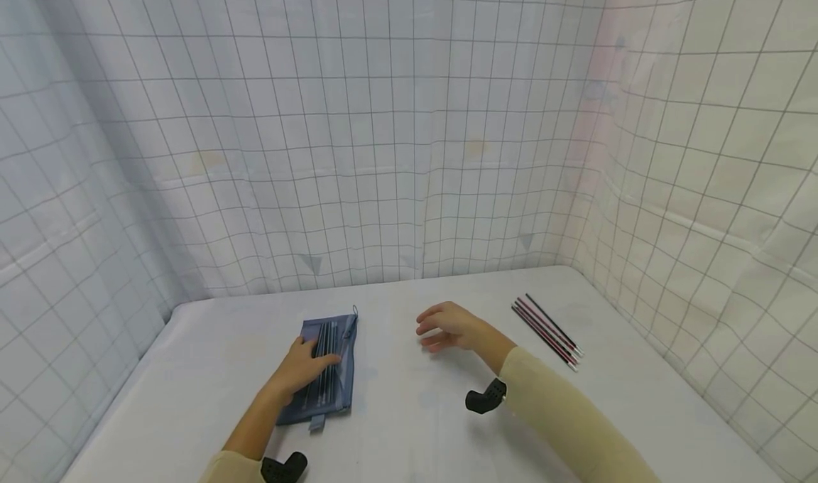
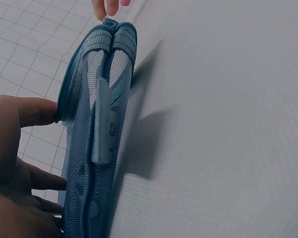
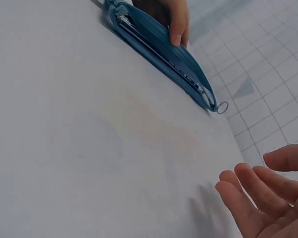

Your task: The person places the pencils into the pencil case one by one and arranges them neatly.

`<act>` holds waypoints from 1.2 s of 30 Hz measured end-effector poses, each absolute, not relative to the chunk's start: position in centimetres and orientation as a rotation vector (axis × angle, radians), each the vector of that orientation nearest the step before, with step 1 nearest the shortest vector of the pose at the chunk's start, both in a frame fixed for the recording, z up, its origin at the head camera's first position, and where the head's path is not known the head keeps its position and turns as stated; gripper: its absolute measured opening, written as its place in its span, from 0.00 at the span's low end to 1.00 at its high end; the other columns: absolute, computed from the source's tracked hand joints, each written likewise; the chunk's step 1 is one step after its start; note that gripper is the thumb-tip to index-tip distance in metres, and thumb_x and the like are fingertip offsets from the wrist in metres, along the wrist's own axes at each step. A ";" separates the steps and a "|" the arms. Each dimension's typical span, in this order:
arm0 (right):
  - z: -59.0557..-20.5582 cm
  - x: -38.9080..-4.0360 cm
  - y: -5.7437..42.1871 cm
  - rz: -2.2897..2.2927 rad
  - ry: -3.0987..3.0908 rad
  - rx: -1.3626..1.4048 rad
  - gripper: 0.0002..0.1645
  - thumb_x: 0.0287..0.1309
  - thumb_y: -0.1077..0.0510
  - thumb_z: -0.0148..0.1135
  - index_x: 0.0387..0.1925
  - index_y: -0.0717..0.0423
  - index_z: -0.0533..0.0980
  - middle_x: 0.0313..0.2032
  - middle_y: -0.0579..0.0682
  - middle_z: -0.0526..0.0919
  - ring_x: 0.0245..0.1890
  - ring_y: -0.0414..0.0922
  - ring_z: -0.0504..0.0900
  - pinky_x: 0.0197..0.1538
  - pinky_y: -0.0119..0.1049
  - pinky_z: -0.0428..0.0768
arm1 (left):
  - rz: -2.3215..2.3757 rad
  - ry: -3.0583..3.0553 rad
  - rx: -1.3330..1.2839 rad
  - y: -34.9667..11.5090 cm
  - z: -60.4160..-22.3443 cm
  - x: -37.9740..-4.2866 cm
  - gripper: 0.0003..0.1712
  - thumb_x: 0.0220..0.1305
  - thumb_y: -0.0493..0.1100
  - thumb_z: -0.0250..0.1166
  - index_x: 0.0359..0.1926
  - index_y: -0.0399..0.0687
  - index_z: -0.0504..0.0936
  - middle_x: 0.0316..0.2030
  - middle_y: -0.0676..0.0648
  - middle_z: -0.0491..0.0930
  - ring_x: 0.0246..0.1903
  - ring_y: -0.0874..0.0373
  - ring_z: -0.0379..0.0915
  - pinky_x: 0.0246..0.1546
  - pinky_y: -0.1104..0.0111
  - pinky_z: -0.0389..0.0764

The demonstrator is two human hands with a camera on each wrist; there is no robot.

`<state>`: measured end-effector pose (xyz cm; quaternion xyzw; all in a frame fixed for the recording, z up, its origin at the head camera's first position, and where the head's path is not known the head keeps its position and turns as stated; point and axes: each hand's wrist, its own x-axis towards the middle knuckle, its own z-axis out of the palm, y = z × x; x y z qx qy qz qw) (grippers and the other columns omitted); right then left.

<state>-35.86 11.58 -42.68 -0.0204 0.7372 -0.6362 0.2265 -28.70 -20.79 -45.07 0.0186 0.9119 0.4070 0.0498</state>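
A blue zip pouch point(image 1: 345, 376) with a see-through window lies flat on the left part of the table. Several slim dark sticks point(image 1: 327, 341) show through its window. My left hand point(image 1: 303, 369) rests on top of it, fingers spread over the window. Its zip side gapes a little in the right wrist view, where the pouch point(image 3: 159, 44) has a ring at one end. Above the middle of the table, my right hand point(image 1: 450, 327) hovers with loosely bent fingers and nothing in them, apart from the pouch.
To the right lie several pencils point(image 1: 546, 330), dark and red with white ends, side by side on the white table point(image 1: 396, 426). Gridded white curtains point(image 1: 383, 149) stand along the back and both sides. Each wrist bears a black device point(image 1: 486, 396).
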 end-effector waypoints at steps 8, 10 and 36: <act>-42.5 -35.7 13.9 -1.755 2.068 -0.033 0.25 0.69 0.65 0.61 0.64 0.71 0.74 0.46 0.60 0.86 0.38 0.50 0.88 0.40 0.43 0.88 | 1.227 2.778 0.059 -20.8 -45.1 -28.7 0.50 0.71 0.54 0.64 0.72 0.17 0.54 0.73 0.15 0.39 0.71 0.17 0.39 0.65 0.29 0.55; -42.4 -35.6 14.5 -1.750 2.081 -0.030 0.25 0.69 0.64 0.61 0.64 0.71 0.73 0.46 0.60 0.86 0.39 0.50 0.88 0.41 0.44 0.88 | 1.225 2.780 0.062 -20.8 -45.1 -28.7 0.50 0.71 0.53 0.64 0.72 0.17 0.54 0.73 0.15 0.39 0.71 0.17 0.39 0.65 0.29 0.55; -41.8 -34.0 23.3 -1.740 2.196 -0.005 0.27 0.71 0.63 0.60 0.66 0.73 0.70 0.51 0.64 0.83 0.47 0.57 0.86 0.45 0.47 0.87 | 1.226 2.765 0.043 -20.6 -45.1 -28.8 0.50 0.71 0.54 0.64 0.73 0.17 0.54 0.73 0.15 0.38 0.71 0.17 0.37 0.65 0.28 0.54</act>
